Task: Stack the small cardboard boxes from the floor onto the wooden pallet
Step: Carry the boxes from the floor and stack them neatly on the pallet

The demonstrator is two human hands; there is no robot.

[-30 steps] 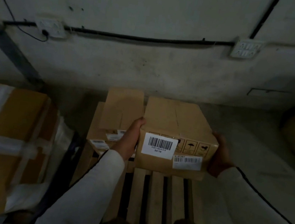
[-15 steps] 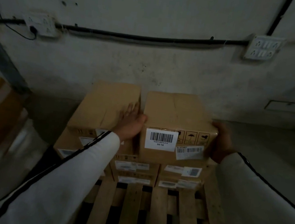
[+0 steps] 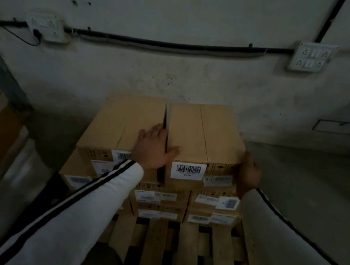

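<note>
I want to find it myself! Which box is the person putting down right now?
Look at the wooden pallet in front of the grey wall. Boxes are piled on it, and two sit side by side on top. It's the right-hand top box, held between the left hand and right hand, with the big white barcode label on its front.

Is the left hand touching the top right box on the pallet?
Touching. The head view shows the left hand with its thumb lying on the top right box.
</note>
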